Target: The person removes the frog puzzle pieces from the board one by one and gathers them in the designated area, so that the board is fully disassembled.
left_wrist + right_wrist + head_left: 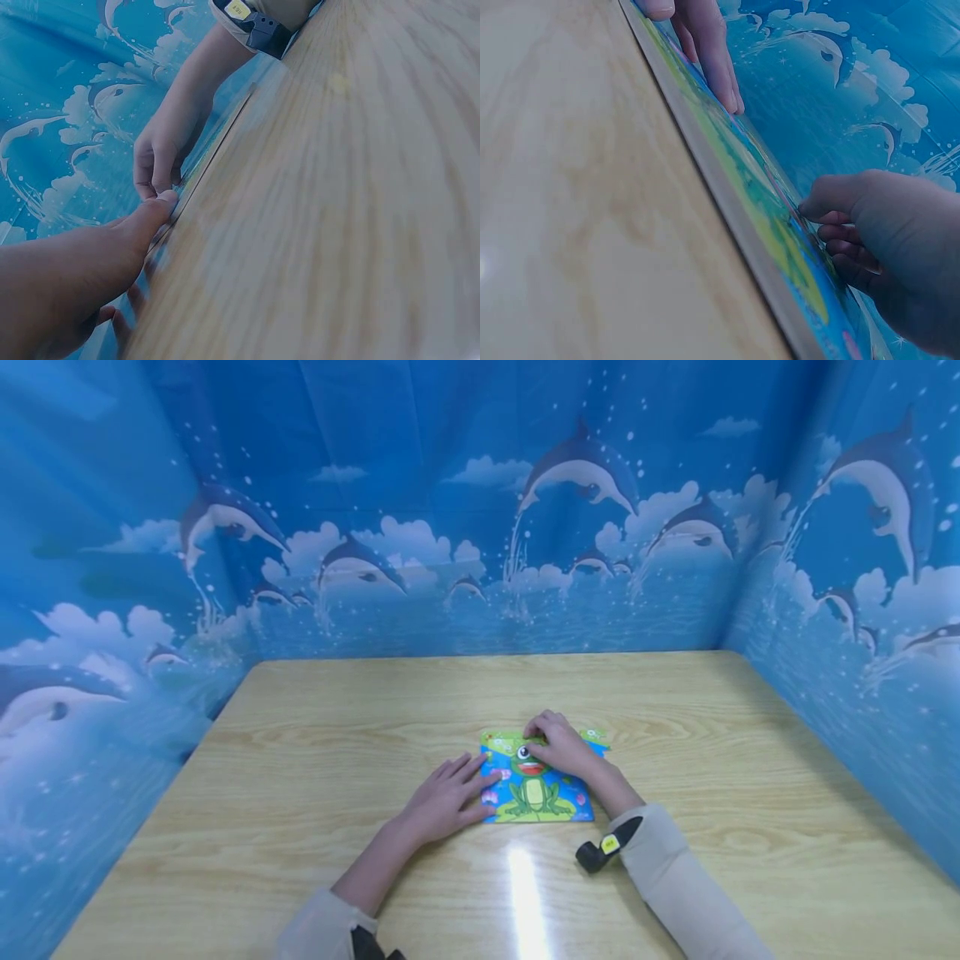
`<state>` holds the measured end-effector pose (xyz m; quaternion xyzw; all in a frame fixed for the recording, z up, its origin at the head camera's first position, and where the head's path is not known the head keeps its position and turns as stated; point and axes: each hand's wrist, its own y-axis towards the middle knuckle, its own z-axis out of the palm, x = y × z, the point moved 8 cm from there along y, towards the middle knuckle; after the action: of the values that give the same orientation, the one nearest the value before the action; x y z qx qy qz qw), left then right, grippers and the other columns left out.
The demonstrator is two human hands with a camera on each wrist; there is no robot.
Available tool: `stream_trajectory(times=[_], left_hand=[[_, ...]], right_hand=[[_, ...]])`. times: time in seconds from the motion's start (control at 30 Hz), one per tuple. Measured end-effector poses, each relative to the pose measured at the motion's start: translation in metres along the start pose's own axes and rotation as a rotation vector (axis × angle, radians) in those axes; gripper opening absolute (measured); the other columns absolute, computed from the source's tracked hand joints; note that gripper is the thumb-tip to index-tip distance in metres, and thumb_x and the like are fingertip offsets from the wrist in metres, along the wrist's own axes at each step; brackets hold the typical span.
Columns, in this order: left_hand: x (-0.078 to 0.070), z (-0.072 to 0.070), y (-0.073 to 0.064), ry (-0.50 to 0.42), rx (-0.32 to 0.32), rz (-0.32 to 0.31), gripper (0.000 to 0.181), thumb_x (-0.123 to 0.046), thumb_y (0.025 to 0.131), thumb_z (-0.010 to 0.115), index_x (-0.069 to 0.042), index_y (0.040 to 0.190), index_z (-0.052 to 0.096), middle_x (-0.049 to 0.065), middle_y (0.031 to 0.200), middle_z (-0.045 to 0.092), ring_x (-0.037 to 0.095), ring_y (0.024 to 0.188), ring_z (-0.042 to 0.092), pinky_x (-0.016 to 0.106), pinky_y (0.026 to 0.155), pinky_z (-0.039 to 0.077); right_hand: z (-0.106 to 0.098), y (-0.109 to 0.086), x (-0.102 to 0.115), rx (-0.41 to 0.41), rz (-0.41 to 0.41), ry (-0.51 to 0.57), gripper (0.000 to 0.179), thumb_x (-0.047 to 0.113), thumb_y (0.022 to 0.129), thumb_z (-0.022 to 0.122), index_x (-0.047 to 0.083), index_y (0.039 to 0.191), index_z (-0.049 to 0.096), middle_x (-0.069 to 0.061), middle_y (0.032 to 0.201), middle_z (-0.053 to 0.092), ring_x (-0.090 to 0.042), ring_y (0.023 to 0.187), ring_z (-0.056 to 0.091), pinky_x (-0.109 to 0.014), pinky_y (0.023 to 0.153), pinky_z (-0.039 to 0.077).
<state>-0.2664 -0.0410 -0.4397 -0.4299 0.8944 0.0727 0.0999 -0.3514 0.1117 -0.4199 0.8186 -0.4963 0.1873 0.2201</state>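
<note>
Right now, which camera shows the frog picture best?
The head view: it looks down on the frog picture, so most of it shows. Right wrist shows it steeply slanted; left wrist, mostly just its edge.

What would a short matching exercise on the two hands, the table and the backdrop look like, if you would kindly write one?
1. Left hand
2. Right hand
3. Table
4. Backdrop

A. Blue, printed with dolphins
B. Over the upper part of the frog picture
C. Pale, with wood grain
D. Fingers spread at the frog picture's left edge

Pairs: 1-D, 2-B, 3-C, 4-A
</note>
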Motion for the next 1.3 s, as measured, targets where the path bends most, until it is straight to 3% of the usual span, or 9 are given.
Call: stream_trajectory(times=[0.5, 0.93, 1.1, 1.3], left_hand=[[0.0006, -0.0001, 0.001, 0.003, -0.002, 0.003, 0.058, -0.056, 0.093, 0.035, -0.028, 0.144, 0.032, 0.006, 0.151, 0.017, 0.03, 0.136, 0.015, 0.044, 0.108, 0.012], [0.0, 0.0008, -0.0008, -0.009, -0.005, 0.003, 0.058, -0.056, 0.093, 0.036, -0.029, 0.144, 0.031, 0.006, 0.151, 0.017, 0.029, 0.136, 0.014, 0.044, 0.109, 0.011], [-0.0006, -0.0005, -0.0009, -0.005, -0.007, 0.004, 0.058, -0.056, 0.093, 0.036, -0.028, 0.144, 0.031, 0.006, 0.151, 0.017, 0.03, 0.136, 0.014, 0.044, 0.108, 0.011], [-0.0005, -0.0006, -0.0009, -0.005, -0.003, 0.002, 0.058, -0.056, 0.093, 0.035, -0.028, 0.144, 0.031, 0.006, 0.151, 0.016, 0.03, 0.136, 0.014, 0.044, 0.109, 0.011]], right_hand=[[-0.0005, 0.0004, -0.0005, 0.011, -0.012, 0.021, 0.013, 0.012, 0.085, 0.064, 0.006, 0.095, 0.06, -0.003, 0.095, 0.051, -0.021, 0.091, 0.046, -0.036, 0.081, 0.044], [-0.0034, -0.0031, -0.0068, 0.167, -0.004, 0.18, 0.029, 0.005, 0.083, 0.063, 0.005, 0.112, 0.063, -0.005, 0.104, 0.054, -0.021, 0.096, 0.053, -0.036, 0.084, 0.046], [-0.007, -0.0057, -0.0039, 0.2, 0.007, 0.199, 0.034, 0.006, 0.082, 0.063, 0.007, 0.117, 0.061, -0.006, 0.111, 0.052, -0.023, 0.1, 0.052, -0.038, 0.086, 0.046], [-0.0069, -0.0066, -0.0013, 0.239, -0.039, 0.168, 0.04, 0.005, 0.08, 0.066, 0.006, 0.119, 0.059, -0.007, 0.11, 0.049, -0.021, 0.094, 0.051, -0.035, 0.081, 0.046]])
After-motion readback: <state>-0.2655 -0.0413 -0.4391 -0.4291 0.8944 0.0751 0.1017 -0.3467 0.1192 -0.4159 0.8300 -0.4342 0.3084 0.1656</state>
